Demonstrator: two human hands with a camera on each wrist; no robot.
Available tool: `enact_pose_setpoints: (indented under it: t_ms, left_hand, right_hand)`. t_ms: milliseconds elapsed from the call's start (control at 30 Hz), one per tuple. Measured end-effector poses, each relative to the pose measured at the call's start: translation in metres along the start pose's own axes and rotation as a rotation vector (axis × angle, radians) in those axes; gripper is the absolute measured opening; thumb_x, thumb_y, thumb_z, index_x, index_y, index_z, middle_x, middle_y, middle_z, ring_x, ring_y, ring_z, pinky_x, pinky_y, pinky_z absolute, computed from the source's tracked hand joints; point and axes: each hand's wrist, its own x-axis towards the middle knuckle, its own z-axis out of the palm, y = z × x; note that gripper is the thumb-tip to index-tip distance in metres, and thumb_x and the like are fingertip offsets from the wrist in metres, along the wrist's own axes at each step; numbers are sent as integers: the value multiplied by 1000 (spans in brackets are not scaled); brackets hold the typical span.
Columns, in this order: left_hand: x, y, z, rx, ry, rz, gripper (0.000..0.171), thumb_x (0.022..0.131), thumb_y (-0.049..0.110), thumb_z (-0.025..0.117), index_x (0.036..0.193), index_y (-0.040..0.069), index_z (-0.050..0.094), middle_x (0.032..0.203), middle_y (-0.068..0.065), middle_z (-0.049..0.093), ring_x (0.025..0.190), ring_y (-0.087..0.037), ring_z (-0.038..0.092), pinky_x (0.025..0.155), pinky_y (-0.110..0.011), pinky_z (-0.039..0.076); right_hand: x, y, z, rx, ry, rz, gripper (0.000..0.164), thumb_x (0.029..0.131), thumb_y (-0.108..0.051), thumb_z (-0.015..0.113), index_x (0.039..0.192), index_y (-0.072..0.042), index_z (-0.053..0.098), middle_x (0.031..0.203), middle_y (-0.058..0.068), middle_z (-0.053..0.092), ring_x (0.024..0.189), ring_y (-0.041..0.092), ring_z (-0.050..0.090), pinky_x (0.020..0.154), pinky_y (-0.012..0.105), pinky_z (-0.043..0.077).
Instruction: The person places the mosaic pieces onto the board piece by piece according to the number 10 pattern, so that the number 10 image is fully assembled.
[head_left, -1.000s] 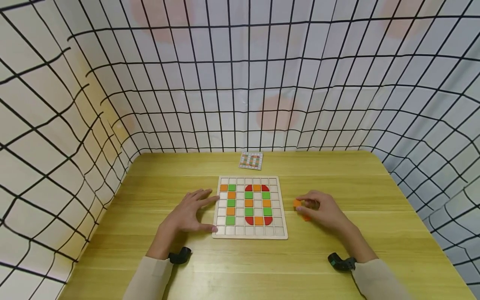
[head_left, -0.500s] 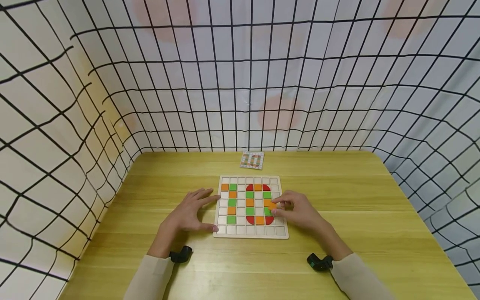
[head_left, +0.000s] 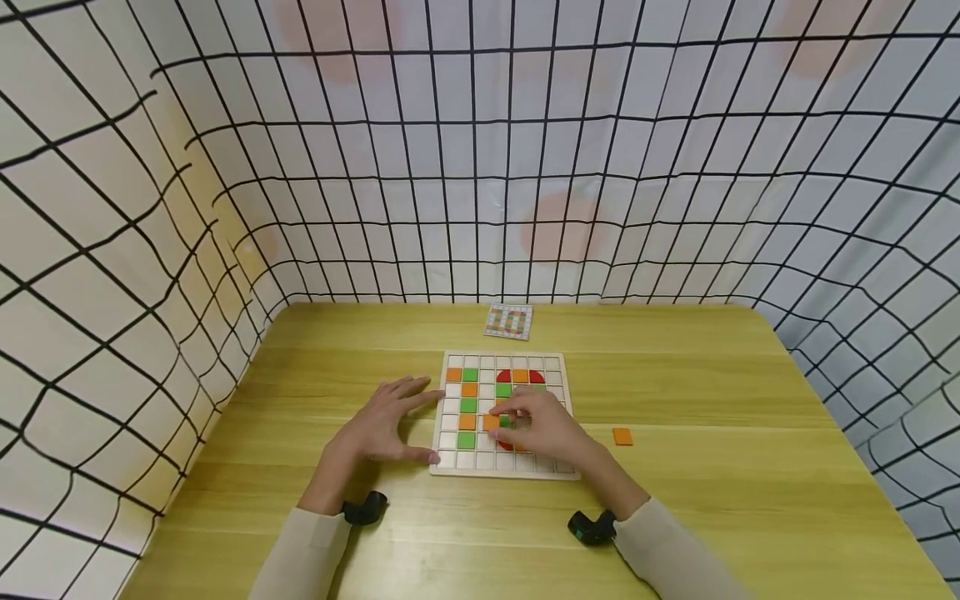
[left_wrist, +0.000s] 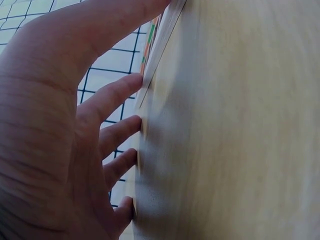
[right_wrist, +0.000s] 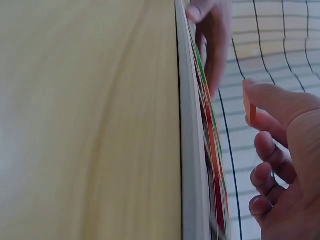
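Note:
A square white grid board point(head_left: 459, 464) lies on the table, with green, orange and red tiles set in its cells. Between thumb and forefinger my right hand point(head_left: 542, 423) pinches an orange square tile point(head_left: 491, 422), held over the middle of the board; the right wrist view shows this orange tile point(right_wrist: 249, 106) raised off the board. Part of the red, green and orange ring of tiles is hidden under that hand. My left hand point(head_left: 384, 422) rests at the board's left edge with fingers spread, thumb and forefinger touching the rim, as the left wrist view point(left_wrist: 75, 115) also shows.
One loose orange tile point(head_left: 622, 437) lies on the table to the right of the board. Behind the board is a small printed pattern card point(head_left: 508, 322). A white curtain with a black grid point(head_left: 480, 167) encloses the wooden table point(head_left: 675, 358) at the back and sides.
My right hand has picked up an orange tile from the table right of the board and carried it left over the board. The left hand has stayed at the board's edge.

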Motion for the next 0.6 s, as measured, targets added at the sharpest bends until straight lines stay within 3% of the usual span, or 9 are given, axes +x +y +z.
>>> enact_pose_setpoints:
  t_ms: [133,367,600]
  left_hand:
    - [0,0,1,3,-3,-5,101,69,74,77,156,34,46,169,-7,31,157,-41,25,124,-70,16]
    - [1,-2,1,4,-9,3,100,71,73,77,157,34,45,170,-6,31,157,-40,24,124,-70,15]
    - [0,-2,0,-5,-5,11,99,71,73,77,156,33,46,169,-7,32,157,-39,24,124,-70,15]
  right_hand:
    - [8,-11,15,2,-29,-22,32,90,-38,81,114,-18,80,86,-5,64,79,15,54,68,25,45]
    - [19,-27,35,-22,-68,34,30,90,-42,80,114,-24,79,87,-10,63,79,8,54,72,26,46]
    - [26,-30,47,-90,-83,11,27,91,-39,80,112,-23,80,88,-10,66,78,6,53,73,24,45]
